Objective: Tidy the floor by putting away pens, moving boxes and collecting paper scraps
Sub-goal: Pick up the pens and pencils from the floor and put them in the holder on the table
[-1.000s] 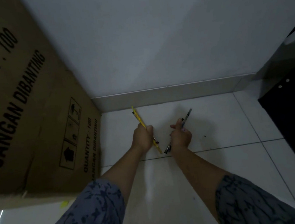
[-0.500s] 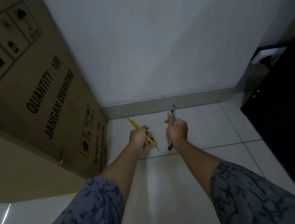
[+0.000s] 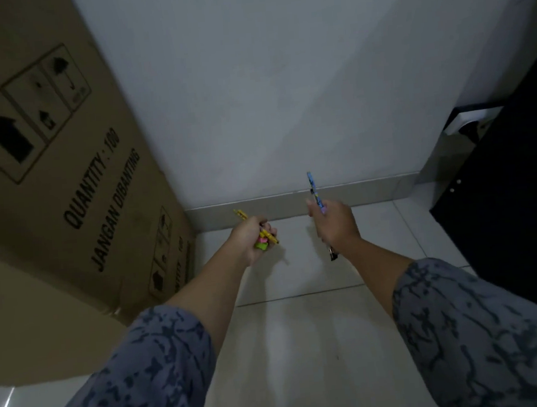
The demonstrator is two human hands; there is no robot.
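Pens are off the floor: your left hand (image 3: 253,237) grips the yellow pen (image 3: 256,227) together with bright paper scraps (image 3: 261,245), and your right hand (image 3: 335,225) pinches the blue pen (image 3: 314,189) upright. Crowding that left fist could let scraps slip out as you carry them past the cardboard box (image 3: 63,175).

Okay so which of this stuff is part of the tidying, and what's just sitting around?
Part of the job:
- yellow pen and bright paper scraps, gripped in left hand
- blue pen, gripped in right hand
- cardboard box

Just around:
- black cabinet
- wall
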